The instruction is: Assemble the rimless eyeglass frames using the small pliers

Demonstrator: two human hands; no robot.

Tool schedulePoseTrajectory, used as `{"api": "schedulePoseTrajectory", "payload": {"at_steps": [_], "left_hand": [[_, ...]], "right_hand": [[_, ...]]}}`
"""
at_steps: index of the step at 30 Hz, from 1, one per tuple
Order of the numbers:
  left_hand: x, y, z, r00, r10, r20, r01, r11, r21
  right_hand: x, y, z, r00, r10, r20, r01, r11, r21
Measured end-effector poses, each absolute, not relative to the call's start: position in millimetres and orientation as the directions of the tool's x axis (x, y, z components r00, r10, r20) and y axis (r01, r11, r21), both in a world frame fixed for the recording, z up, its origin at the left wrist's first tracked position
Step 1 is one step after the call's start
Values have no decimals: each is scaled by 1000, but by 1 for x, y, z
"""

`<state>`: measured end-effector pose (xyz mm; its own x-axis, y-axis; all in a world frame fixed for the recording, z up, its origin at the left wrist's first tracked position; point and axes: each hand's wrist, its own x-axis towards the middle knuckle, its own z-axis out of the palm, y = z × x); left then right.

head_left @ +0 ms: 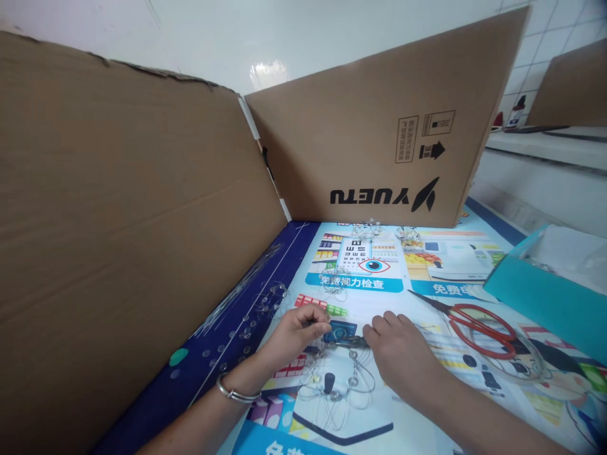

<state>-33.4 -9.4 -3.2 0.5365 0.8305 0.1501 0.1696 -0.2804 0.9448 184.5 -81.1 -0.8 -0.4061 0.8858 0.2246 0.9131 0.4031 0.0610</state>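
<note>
My right hand (397,346) is closed around what looks like a pair of pliers (351,342), whose dark jaws point left toward my other hand. My left hand (303,330) pinches the upper end of a beaded wire piece (353,382), thumb against forefinger. Clear round beads and thin wire loops of that piece lie on the printed sheet below both hands. The pliers' handles are hidden inside my right fist. A silver bangle (237,393) circles my left wrist.
Red-handled scissors (481,328) lie on the right over a coil of clear line (535,363). Loose beads (246,332) and cut wires (241,284) lie left. Beaded clusters (367,230) sit near the cardboard walls (365,139). A teal box (550,297) stands right.
</note>
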Motion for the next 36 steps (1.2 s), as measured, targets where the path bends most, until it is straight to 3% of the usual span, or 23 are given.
{"api": "schedulePoseTrajectory", "payload": {"at_steps": [4,7,13,20,28,36], "left_hand": [[-35,-12,7,549,820,163,115,-267,957],[-31,-20,14,573,809,132,107,-234,966],[-20,-44,27,643,762,70,175,-235,956],[-14,-50,26,620,785,19,239,-211,948],[-8,-55,27,527,840,129,298,-325,898],[-6,-56,25,443,888,121,284,-267,921]], "right_hand": [[184,-79,6,-262,937,230,913,318,-255],[183,-79,16,-186,947,262,814,298,-498],[174,-83,33,-278,933,227,536,347,-770],[166,-88,30,-295,922,253,525,377,-763],[164,-89,29,-258,911,322,537,412,-736],[159,-87,23,-161,918,362,474,394,-788]]}}
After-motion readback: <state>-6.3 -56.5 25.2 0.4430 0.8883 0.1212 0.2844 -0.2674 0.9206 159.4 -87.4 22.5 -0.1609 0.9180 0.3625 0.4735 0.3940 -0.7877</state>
